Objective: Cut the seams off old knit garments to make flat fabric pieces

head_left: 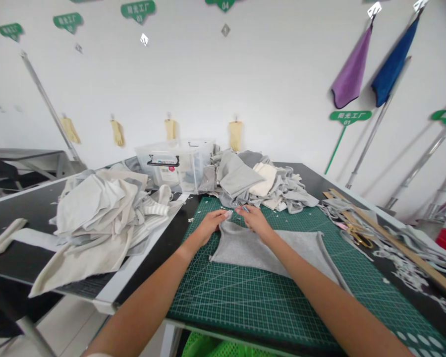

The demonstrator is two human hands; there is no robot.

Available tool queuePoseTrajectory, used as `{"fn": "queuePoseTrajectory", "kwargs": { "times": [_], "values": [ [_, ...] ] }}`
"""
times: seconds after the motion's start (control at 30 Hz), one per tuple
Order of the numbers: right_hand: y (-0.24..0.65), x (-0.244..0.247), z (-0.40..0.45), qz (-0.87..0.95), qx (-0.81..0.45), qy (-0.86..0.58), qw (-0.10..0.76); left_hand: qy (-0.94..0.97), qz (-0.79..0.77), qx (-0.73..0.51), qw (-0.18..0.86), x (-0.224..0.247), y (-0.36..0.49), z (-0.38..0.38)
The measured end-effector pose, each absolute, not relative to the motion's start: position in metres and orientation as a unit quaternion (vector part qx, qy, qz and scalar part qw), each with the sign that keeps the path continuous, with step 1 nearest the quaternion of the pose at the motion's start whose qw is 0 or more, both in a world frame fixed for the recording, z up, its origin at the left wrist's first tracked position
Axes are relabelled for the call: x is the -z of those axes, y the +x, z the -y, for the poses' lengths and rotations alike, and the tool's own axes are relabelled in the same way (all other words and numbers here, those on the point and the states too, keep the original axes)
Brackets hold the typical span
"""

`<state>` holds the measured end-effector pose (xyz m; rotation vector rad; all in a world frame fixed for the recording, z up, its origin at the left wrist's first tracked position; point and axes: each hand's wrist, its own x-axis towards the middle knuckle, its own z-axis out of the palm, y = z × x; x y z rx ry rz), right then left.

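Observation:
A grey piece of knit fabric (245, 250) with curled edges lies on the green cutting mat (245, 302). My left hand (212, 222) is closed in a pinch at its upper left corner, where a small whitish bit shows at the fingertips. Just to the right, my right hand (255, 219) is closed around a small slim tool (244, 207) with a bluish-grey end. Most of that tool is hidden by the fingers, so its kind is unclear. The fingertips of both hands are close together above the fabric's far edge.
Behind the hands lies a heap of grey fabric pieces (241, 173) beside a clear plastic box (171, 166). A cream fabric pile (96, 208) is on the left. Gold-handled scissors (359, 237), fabric scraps (409, 267) and a wooden strip (397, 248) lie right.

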<state>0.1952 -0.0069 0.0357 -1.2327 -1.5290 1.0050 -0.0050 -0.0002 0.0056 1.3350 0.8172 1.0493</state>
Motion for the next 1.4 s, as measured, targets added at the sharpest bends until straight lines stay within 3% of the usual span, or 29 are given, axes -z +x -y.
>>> {"fn": "queuePoseTrajectory", "kwargs": {
  "times": [0.2,0.43,1.4],
  "values": [
    [0.193,-0.002,0.005,0.61,-0.489,-0.471,0.41,0.589,-0.355,-0.452,0.568,-0.002,-0.002,-0.001],
    [0.196,-0.004,0.012,0.597,-0.509,-0.441,0.436,0.629,-0.326,-0.445,0.547,-0.006,-0.001,0.002],
    [0.196,0.0,0.011,0.592,-0.457,-0.473,0.465,0.735,-0.361,-0.433,0.376,0.007,0.003,-0.007]
  ]
}}
